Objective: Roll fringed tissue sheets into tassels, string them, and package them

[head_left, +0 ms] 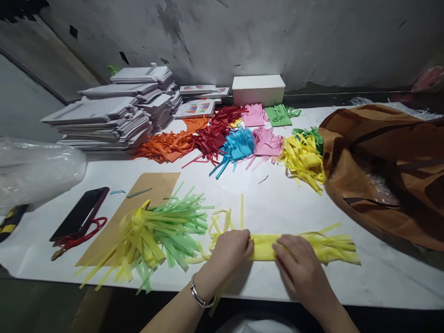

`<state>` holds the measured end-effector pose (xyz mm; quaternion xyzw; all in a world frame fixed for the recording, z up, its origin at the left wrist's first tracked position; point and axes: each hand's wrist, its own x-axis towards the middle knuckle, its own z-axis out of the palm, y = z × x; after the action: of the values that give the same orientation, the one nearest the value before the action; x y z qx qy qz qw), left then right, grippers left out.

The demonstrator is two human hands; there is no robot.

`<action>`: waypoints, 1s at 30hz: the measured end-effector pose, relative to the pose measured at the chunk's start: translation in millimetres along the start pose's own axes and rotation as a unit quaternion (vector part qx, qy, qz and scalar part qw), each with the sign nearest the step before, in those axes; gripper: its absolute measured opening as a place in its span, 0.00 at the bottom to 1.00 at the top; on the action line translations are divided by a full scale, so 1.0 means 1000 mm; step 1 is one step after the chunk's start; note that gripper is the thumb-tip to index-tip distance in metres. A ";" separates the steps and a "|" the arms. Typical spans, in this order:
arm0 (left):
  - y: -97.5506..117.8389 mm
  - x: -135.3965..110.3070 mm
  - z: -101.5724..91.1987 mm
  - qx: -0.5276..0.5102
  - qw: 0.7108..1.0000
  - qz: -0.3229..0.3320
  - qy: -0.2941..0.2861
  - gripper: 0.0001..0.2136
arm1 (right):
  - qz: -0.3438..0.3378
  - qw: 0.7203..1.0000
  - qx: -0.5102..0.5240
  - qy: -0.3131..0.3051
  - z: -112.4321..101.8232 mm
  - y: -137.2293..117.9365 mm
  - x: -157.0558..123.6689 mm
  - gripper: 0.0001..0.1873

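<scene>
A strip of yellow fringed tissue paper (265, 247) lies spread on the table in front of me, its cut strands fanning out at both ends. My left hand (231, 249), with a silver bangle at the wrist, is closed on the left part of its plain middle band. Bent over the right part of that band, my right hand (301, 261) grips it with fingers close together; the fingertips are partly hidden. Left of my hands lies a yellow-and-green paper tassel (152, 231), bunched at its top, partly over a brown paper sheet (157, 182).
Folded fringed bundles, including orange (168, 145), blue (239, 143) and yellow (303, 157), line the back. Behind are stacked white packets (104, 108) and a white box (258, 89). A phone (81, 215) lies left; a brown bag (385, 162) stands right.
</scene>
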<state>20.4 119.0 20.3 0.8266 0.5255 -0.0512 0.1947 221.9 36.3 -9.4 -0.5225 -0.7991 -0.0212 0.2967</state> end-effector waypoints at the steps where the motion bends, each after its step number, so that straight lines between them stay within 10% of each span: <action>1: -0.003 0.001 -0.002 -0.003 1.000 0.005 0.006 0.09 | -0.029 0.999 0.030 -0.023 0.000 -0.002 0.000 0.12; 7: -0.018 -0.011 -0.014 -0.012 0.992 0.032 0.126 0.13 | -0.033 0.998 0.059 -0.006 0.011 -0.005 -0.003 0.13; 13: 0.003 -0.038 0.027 -0.010 0.940 0.268 0.209 0.10 | -0.012 0.998 0.064 -0.023 0.011 -0.012 -0.005 0.09; 18: 0.001 -0.038 0.048 -0.060 0.943 0.243 0.217 0.07 | 0.009 0.999 0.037 -0.024 0.014 -0.009 -0.014 0.10; 30: -0.002 -0.020 0.030 -0.001 0.982 0.061 0.181 0.12 | 0.118 0.989 -0.078 -0.027 0.016 0.009 -0.006 0.15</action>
<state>13.3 91.5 -2.1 0.8524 0.5010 0.1115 0.1003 224.0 41.0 -28.2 -0.6355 -0.7352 -0.0344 0.2334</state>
